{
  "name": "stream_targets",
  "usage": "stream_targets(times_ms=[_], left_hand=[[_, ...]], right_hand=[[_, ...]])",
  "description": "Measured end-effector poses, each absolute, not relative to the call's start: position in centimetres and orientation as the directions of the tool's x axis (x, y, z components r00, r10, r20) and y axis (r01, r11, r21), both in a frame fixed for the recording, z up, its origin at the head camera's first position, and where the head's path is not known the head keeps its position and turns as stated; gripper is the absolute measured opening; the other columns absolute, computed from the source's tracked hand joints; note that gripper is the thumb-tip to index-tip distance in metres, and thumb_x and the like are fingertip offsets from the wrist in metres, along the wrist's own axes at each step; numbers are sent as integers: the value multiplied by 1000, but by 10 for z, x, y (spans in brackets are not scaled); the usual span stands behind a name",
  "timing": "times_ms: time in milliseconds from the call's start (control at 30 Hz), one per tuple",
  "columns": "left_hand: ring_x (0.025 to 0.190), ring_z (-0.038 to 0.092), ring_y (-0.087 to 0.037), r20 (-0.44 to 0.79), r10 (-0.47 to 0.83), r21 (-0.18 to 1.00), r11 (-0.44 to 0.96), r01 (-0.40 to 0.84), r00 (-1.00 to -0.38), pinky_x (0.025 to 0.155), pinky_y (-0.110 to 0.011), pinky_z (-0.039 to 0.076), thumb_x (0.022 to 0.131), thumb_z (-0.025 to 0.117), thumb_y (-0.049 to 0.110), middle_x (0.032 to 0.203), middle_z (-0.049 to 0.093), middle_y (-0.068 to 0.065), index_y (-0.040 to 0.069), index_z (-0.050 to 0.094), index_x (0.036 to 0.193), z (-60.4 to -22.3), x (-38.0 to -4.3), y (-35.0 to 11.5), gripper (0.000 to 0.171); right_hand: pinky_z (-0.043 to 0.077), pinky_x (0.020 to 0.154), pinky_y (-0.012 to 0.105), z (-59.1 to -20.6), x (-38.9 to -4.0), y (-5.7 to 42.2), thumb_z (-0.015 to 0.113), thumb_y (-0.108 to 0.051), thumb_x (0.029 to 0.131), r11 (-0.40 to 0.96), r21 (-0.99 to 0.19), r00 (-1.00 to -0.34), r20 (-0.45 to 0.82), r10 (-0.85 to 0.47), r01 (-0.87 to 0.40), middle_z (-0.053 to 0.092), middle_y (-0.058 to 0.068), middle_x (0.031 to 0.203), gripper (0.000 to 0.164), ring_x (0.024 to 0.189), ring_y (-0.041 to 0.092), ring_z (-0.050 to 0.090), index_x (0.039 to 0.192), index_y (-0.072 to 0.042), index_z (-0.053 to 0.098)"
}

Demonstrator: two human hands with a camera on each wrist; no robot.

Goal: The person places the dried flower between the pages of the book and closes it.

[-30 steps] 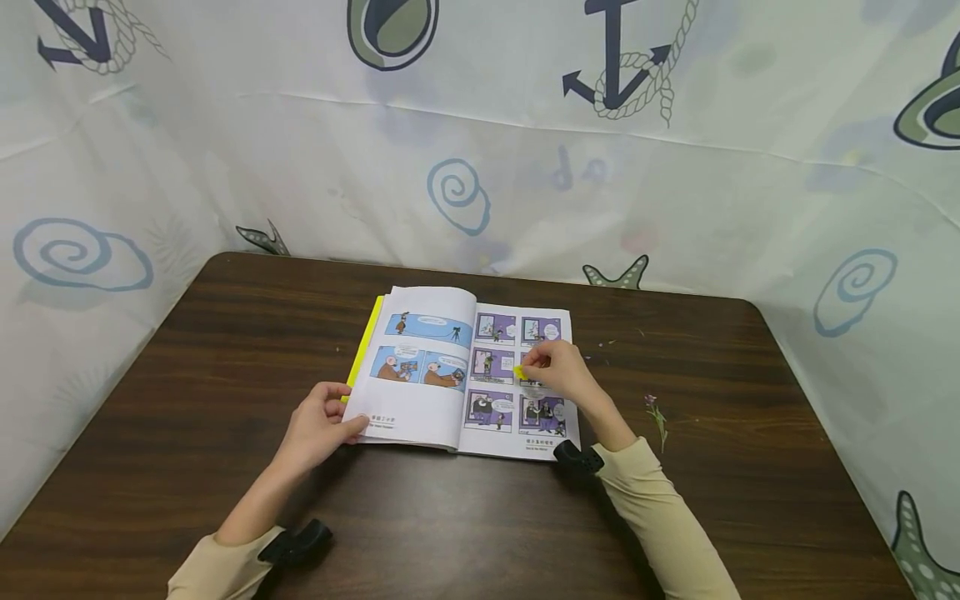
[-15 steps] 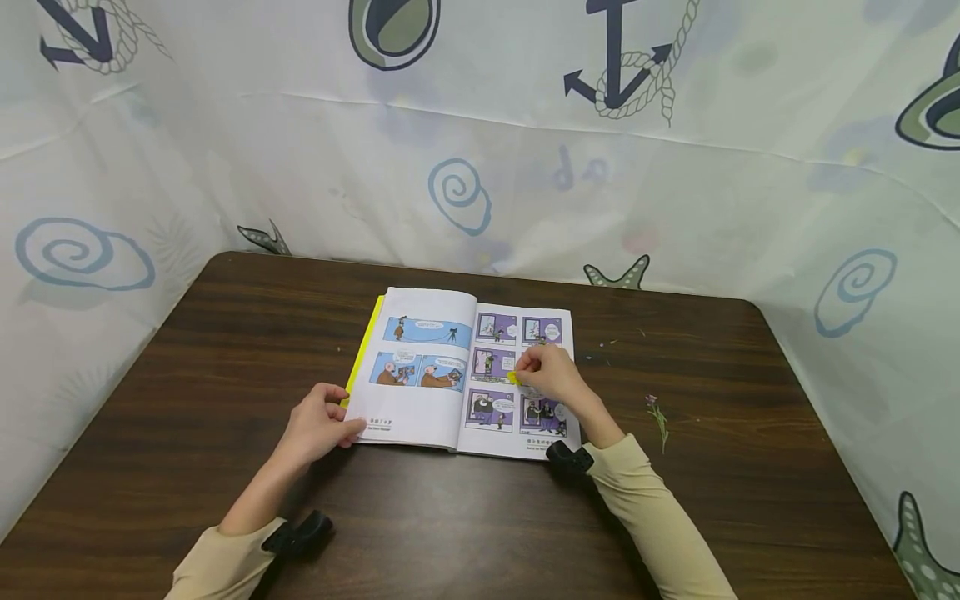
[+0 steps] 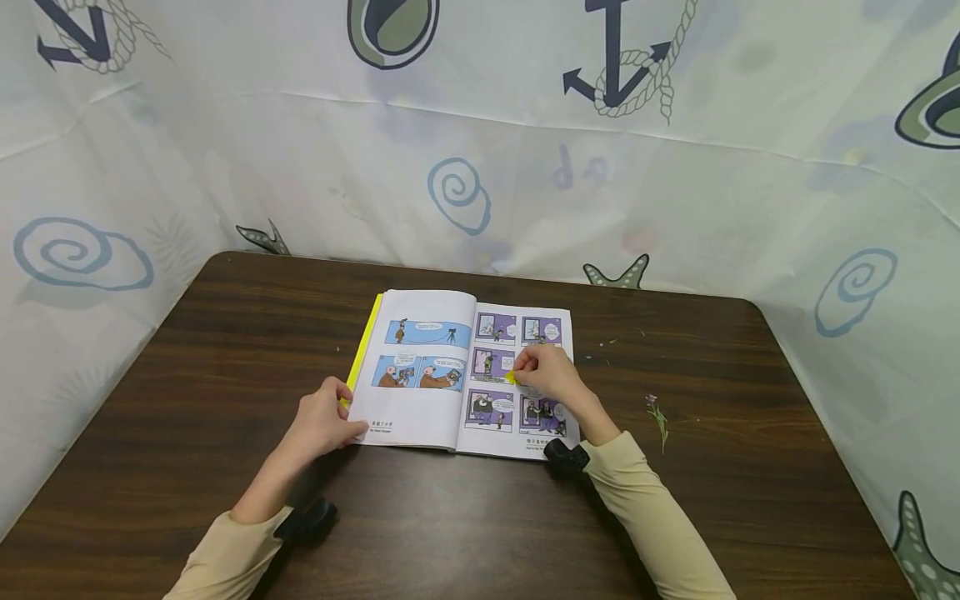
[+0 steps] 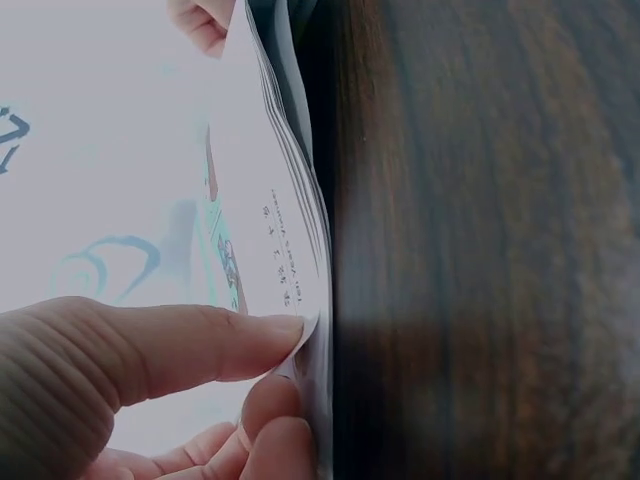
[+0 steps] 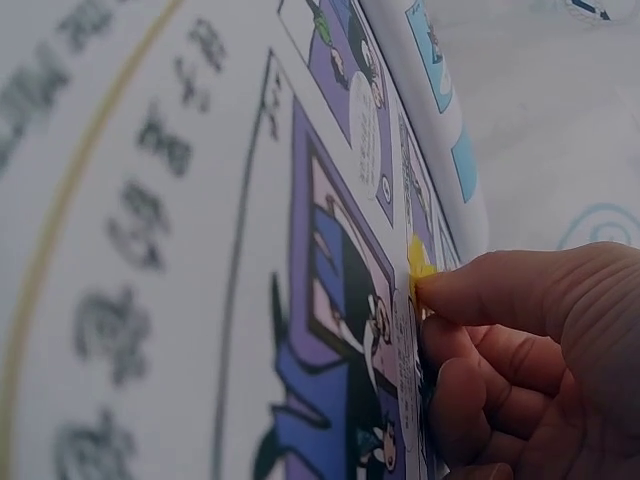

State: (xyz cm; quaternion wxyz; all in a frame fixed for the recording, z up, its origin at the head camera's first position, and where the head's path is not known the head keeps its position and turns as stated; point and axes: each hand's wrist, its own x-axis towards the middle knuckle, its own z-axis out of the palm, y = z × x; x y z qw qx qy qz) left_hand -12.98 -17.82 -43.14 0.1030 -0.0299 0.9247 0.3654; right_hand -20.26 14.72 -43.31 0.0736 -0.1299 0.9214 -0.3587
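Observation:
An open comic book [image 3: 420,417] lies on the table, with coloured panels on both pages and a yellow cover edge at its left. My left hand [image 3: 318,421] pinches the lower left corner of its left page; in the left wrist view, the thumb [image 4: 220,345] presses on top and the curled fingers lie beneath the paper. Over the right page, my right hand [image 3: 553,375] pinches a small yellow petal-like piece [image 3: 512,377] between thumb and fingertips. In the right wrist view the yellow piece [image 5: 420,272] is at the page surface; its exact kind cannot be told.
A thin sprig with small purple flowers [image 3: 656,417] lies on the brown wooden table [image 3: 450,533] to the right of the book. Tiny bits are scattered near the book's right edge. Behind the table hangs a white curtain [image 3: 315,183] with anchors and shells.
My right hand has shifted slightly left with the yellow piece, away from the right-hand panels. My left wrist has tilted a little, while its hand stays at the page corner.

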Motion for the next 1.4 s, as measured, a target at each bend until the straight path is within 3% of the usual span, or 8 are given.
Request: stream_targets(times_ms=[300, 533, 767, 900, 1100, 1233, 1400], left_hand=[[50, 47, -16, -200, 23, 670, 733, -120, -979, 47, -27, 41, 73, 74, 3, 70, 47, -10, -7, 44, 98, -432, -128, -181, 40], [51, 46, -17, -197, 24, 672, 731, -117, -980, 47, -28, 41, 73, 75, 3, 70, 47, -10, -6, 45, 97, -431, -127, -181, 39], [62, 43, -21, -145, 25, 638, 766, -74, -989, 54, -30, 35, 72, 77, 6, 71, 46, -10, -5, 46, 92, -431, -125, -181, 38], [72, 45, -26, -107, 29, 608, 793, -42, -994, 62, -35, 38, 70, 78, 8, 79, 48, -13, -4, 51, 90, -430, -124, -179, 35], [73, 47, -24, -15, 97, 630, 774, 66, -995, 65, -35, 40, 70, 75, 3, 82, 53, -12, -3, 59, 87, -428, -129, -173, 24], [69, 49, -20, 104, 141, 688, 705, 173, -985, 64, -32, 43, 71, 73, -1, 77, 56, -8, -1, 64, 84, -425, -134, -163, 17], [72, 55, -20, 233, 188, 734, 610, 299, -954, 69, -36, 50, 73, 73, -3, 79, 62, -8, 0, 66, 86, -421, -139, -141, 16]], right_hand=[[36, 57, 25, -427, -202, 149, 66, -8, 85, 675, -729, -960, -96, -265, -114, 55, 3, 69, 8, 62, 14, 45, 80, -2, 63], [35, 56, 24, -428, -201, 149, 69, -7, 81, 679, -727, -965, -92, -245, -103, 54, 3, 67, 11, 61, 13, 46, 77, -2, 60], [35, 55, 24, -426, -201, 147, 70, -5, 79, 690, -712, -966, -63, -250, -132, 54, 3, 65, 13, 60, 13, 46, 74, -2, 59], [35, 55, 24, -427, -200, 150, 70, -7, 81, 673, -733, -972, -73, -225, -100, 53, 3, 66, 13, 61, 13, 45, 76, -2, 59], [35, 55, 24, -429, -198, 163, 69, -8, 82, 661, -743, -981, -31, -193, -106, 53, 3, 65, 11, 61, 14, 45, 80, -1, 61], [36, 54, 24, -426, -195, 173, 69, -9, 82, 653, -749, -986, -4, -170, -110, 54, 4, 65, 11, 59, 15, 45, 81, 0, 63], [38, 52, 24, -423, -191, 186, 68, -7, 83, 646, -754, -989, 39, -142, -123, 56, 6, 67, 11, 58, 15, 46, 84, 2, 63]])
